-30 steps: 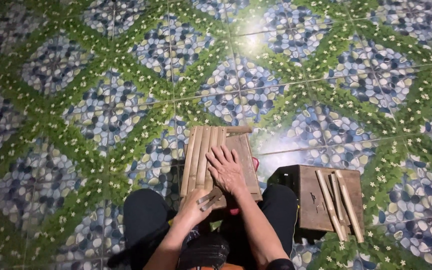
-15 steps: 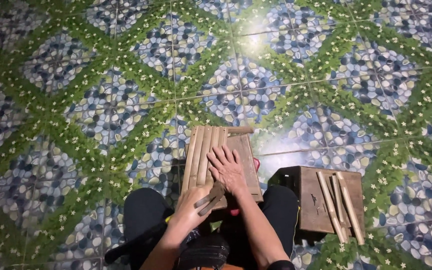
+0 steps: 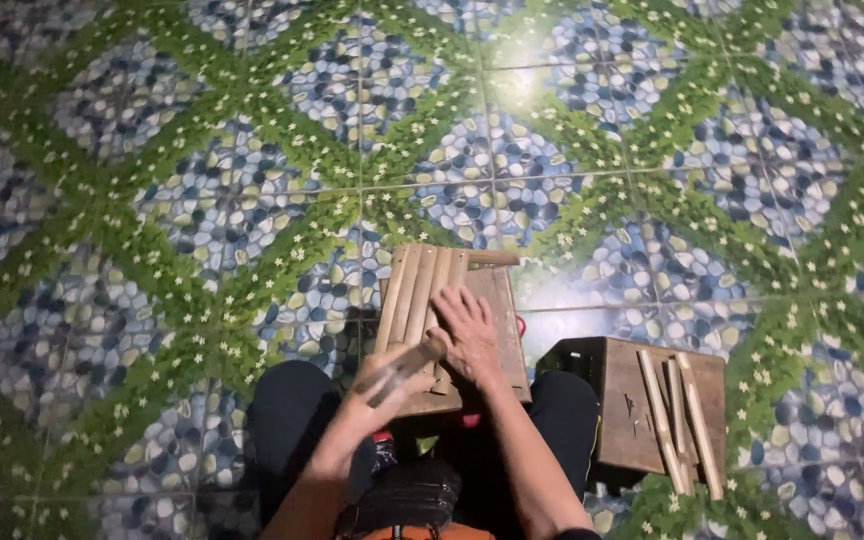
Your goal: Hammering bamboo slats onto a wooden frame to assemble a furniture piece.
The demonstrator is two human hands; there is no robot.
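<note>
— Pebble-and-leaf tiled floor [image 3: 202, 200]; wooden block [image 3: 497, 310] at the knees, bamboo slats [image 3: 414, 290] on it?
— Yes — right hand [image 3: 467, 335] lies flat, fingers spread, pinning them; left hand [image 3: 387, 375] clenched round a blurred tool [image 3: 407, 365]. Judging by this, a slip could hit fingers.

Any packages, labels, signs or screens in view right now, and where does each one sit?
None: no package, label, sign or screen shows in the head view.
In view instead: a brown wooden board with pale bamboo strips on it, under the right hand.
The left hand grips a blurred slim tool.
A dark wooden block on the right carries more strips.
</note>
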